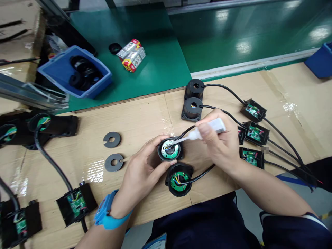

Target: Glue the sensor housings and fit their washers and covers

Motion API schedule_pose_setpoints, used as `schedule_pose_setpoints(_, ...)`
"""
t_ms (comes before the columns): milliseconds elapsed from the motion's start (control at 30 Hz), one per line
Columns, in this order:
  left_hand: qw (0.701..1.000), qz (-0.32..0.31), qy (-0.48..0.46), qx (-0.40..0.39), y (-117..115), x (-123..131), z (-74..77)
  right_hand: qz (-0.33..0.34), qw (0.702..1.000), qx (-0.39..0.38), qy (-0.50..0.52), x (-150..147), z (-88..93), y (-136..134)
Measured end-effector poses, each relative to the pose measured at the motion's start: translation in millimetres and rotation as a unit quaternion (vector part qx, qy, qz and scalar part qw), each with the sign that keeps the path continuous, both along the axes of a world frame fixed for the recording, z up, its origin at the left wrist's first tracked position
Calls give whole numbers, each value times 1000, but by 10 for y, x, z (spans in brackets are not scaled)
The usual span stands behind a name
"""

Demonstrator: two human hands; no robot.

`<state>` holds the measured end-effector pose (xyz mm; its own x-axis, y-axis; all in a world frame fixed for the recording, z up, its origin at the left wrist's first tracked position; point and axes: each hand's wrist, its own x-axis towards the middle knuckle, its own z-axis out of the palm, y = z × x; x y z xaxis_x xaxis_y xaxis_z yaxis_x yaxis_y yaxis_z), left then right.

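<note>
My left hand (141, 169) grips a round black housing (169, 149) with a green ring-shaped circuit board inside, holding it tilted above the cardboard-covered bench. My right hand (220, 143) is closed round a small white glue tube (207, 129), and the tube's thin nozzle touches the inside of that housing. A second open housing (178, 180) with a green board and coloured wires lies just below, its black cable running right. Two dark grey slotted ring discs (112, 139) (114, 162) lie to the left of my left hand.
Two capped black round units (193, 108) with cables stand behind my hands. Several small black boxes with green boards (254, 133) lie to the right, others at the lower left (76, 204). A blue bin of black rings (75, 72) and small cartons (131, 55) sit on the green mat.
</note>
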<state>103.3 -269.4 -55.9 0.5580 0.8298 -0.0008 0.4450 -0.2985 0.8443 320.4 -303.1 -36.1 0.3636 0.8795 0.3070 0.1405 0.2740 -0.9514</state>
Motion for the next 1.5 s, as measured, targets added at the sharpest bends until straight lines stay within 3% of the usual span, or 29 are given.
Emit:
schedule_pose_setpoints(133,998,-40,35,36,64,-13,55,-32,987,-46,152,74,-26,39)
schedule_pose_setpoints(200,993,-44,64,94,96,-144,126,-19,979,-65,191,116,6,51)
schedule_pose_setpoints(267,978,-7,121,169,113,-390,201,5,975,-89,203,175,64,64)
schedule_pose_setpoints(367,942,75,212,251,113,-883,235,29,976,-109,188,285,163,156)
schedule_pose_setpoints(467,923,73,248,286,121,-1290,123,41,988,-89,116,383,213,455)
schedule_pose_setpoints(533,920,56,248,297,140,-1426,7,59,995,-71,41,425,205,787)
schedule_pose_setpoints(700,917,73,248,304,181,-1423,-227,113,986,-87,-88,407,60,1757)
schedule_pose_setpoints(800,923,70,242,290,177,-1363,-301,129,971,-127,-157,327,-88,2164)
schedule_pose_setpoints(933,927,115,196,299,76,-1207,-253,134,946,-173,-237,225,-222,2425)
schedule_pose_setpoints(1033,934,141,107,309,-92,-976,-123,128,938,-174,-273,184,-180,2472)
schedule_pose_setpoints(1133,967,56,15,247,-275,-714,-26,105,941,-151,-285,204,4,2306)
schedule_pose_setpoints(1200,979,-11,-31,202,-364,-571,-17,86,947,-120,-287,255,173,1994)
schedule_pose_setpoints(1267,982,-53,-63,169,-417,-464,-50,82,953,-71,-284,313,345,1512)
schedule_pose_setpoints(1333,983,-82,-90,136,-440,-385,-106,128,953,20,-273,354,480,917)
schedule_pose_setpoints(1367,983,-96,-101,120,-447,-351,-136,153,950,19,-272,363,516,609)
schedule_pose_setpoints(1433,981,-117,-117,100,-462,-289,-185,214,928,-13,-305,362,500,41)
schedule_pose_setpoints(1500,980,-124,-124,96,-500,-229,-216,241,910,-26,-336,343,373,-388)
